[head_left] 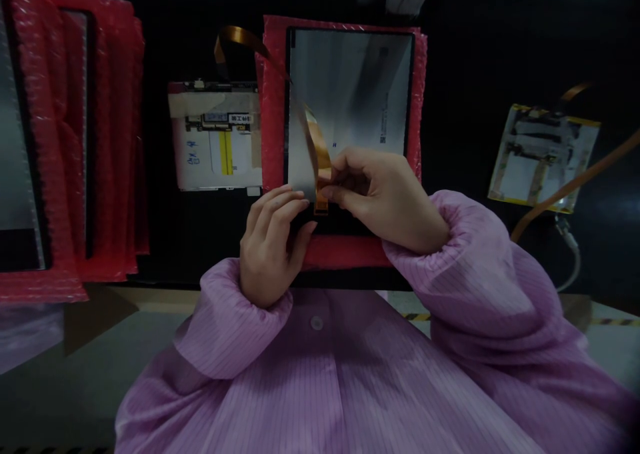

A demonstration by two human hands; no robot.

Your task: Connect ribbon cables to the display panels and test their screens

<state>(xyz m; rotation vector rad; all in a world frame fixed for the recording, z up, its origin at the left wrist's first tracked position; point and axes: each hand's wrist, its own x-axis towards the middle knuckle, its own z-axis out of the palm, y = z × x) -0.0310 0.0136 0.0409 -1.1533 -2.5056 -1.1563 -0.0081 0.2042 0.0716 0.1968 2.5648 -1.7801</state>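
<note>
An LCD panel (350, 94) lies back side up on a pink bubble-wrap sheet (274, 127) in front of me. My right hand (385, 194) pinches an orange flat ribbon cable (320, 147) near its lower end, over the panel's bottom edge. That cable loops up and left to a circuit board assembly (215, 141) with tape and a yellow strip. My left hand (275, 241) rests at the panel's lower left corner, fingers apart and bent, beside the cable's end. Whether its fingertips touch the cable I cannot tell.
Several panels in pink bubble wrap (110, 141) are piled at the left. At the right lies another board assembly (543, 157) with a short ribbon, crossed by an orange cord (575, 182). A grey-white cable (575, 254) hangs near the black table's front edge.
</note>
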